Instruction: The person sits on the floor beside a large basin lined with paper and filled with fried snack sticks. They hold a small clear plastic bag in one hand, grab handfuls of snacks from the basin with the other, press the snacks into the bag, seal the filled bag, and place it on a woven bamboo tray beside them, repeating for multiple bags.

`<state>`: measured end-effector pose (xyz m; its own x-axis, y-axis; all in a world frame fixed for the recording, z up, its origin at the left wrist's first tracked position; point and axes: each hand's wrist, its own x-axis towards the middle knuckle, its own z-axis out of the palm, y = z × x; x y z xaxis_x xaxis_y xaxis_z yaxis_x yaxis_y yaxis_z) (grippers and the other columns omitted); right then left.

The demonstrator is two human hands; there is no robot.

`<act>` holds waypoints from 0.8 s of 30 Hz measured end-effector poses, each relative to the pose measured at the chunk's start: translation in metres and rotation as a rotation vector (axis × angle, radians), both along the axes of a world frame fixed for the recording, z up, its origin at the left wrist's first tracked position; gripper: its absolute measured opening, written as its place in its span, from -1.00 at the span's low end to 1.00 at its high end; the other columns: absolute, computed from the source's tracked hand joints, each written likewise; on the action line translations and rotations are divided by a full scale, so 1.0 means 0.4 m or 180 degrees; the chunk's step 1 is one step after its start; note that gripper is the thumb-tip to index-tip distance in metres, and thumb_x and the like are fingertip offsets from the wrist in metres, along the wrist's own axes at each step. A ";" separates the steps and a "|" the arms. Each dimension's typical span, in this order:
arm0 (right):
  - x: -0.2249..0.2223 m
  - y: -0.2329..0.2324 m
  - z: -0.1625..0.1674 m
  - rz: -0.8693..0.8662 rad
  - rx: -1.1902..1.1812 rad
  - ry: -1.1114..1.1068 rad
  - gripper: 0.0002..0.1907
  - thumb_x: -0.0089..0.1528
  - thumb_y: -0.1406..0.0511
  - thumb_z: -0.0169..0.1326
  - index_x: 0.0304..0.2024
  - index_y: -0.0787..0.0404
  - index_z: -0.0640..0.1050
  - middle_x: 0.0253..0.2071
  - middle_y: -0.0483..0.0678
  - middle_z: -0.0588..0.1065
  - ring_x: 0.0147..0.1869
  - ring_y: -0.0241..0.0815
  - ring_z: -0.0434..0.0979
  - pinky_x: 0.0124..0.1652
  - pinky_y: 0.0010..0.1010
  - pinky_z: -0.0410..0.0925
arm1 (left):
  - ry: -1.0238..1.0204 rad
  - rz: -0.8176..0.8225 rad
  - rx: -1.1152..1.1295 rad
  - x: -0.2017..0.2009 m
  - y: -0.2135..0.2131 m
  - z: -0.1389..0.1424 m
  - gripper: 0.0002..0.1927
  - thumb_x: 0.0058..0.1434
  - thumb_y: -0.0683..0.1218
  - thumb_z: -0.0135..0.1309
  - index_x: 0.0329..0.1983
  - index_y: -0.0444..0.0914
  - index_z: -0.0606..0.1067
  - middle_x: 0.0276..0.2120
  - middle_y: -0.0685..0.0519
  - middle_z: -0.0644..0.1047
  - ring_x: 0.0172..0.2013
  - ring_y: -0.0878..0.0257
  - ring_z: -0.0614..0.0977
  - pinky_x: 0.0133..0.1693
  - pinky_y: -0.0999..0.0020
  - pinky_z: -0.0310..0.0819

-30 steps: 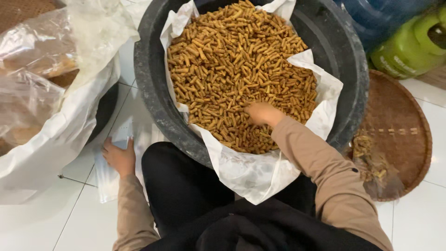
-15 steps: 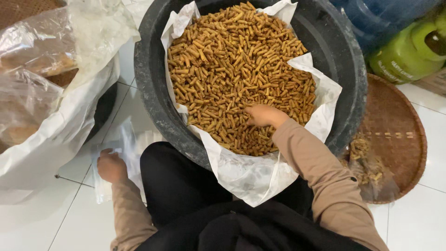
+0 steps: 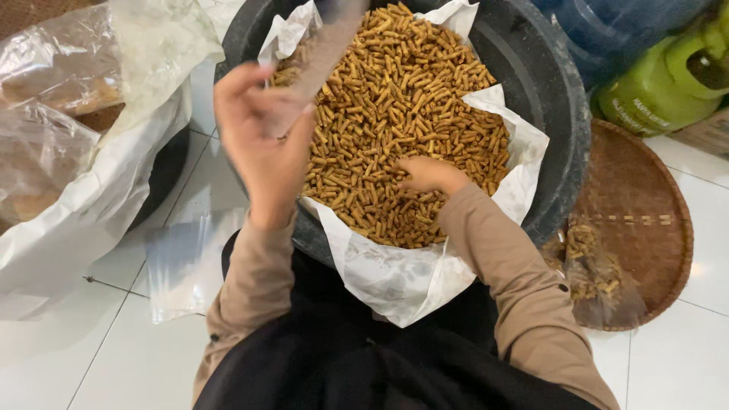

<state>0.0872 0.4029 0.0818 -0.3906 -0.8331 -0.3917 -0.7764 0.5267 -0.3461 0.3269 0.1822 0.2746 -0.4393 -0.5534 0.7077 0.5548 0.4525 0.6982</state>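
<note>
The snack sticks fill the big black tub in the upper middle of the frame, lying in a heap on a white paper liner that hangs over the tub's near edge. Our right hand rests on the heap near the middle of the picture, with its fingers curled down into the sticks, so it looks like we are grabbing a handful. Our left hand is lifted up at the left side of the tub, and its fingers pinch a small clear plastic bag that hangs blurry above the sticks. We think we are at the step of filling a little bag. The next move, we guess, needs the bag's mouth held open and close to the heap, so the sticks drop in and do not spill on the floor. More clear bags lie flat on the white tiles at the lower left, just beside our knee. A big plastic sack with more snacks sits at the upper left. A round woven tray with a few crumbs lies at the right, and a green gas tank stands at the upper right.
</note>
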 end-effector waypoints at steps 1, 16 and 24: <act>-0.007 0.010 0.010 0.0027 -0.0222 0.0051 -0.46 0.23 0.11 0.20 0.19 0.22 0.47 0.07 0.23 0.56 0.17 0.21 0.56 0.11 -0.10 0.41 | 0.0011 -0.0267 -0.0102 -0.081 0.008 0.021 -0.54 0.22 -0.44 0.16 0.17 -0.33 0.41 0.07 0.05 0.47 -0.19 0.33 0.60 -0.12 0.49 0.50; -0.104 0.131 0.177 -0.1324 -0.0844 0.0764 -0.50 0.27 0.14 0.18 0.16 0.27 0.48 0.11 0.24 0.51 0.17 0.26 0.51 0.08 -0.03 0.38 | -0.2446 -0.0874 0.0110 -0.511 0.061 -0.315 -0.80 0.39 -0.15 0.07 -0.05 -0.25 0.67 -0.29 -0.03 0.68 -0.30 0.20 0.69 -0.22 0.31 0.56; -0.069 0.096 0.253 -0.1670 -0.1211 0.0853 -0.54 0.26 0.16 0.17 0.16 0.22 0.51 0.01 0.23 0.50 0.06 0.25 0.52 0.02 -0.03 0.38 | -0.2210 -0.1041 0.0547 -0.545 0.094 -0.314 -0.85 0.29 -0.19 0.18 -0.12 -0.26 0.69 -0.38 0.07 0.70 -0.45 0.37 0.66 -0.41 0.44 0.53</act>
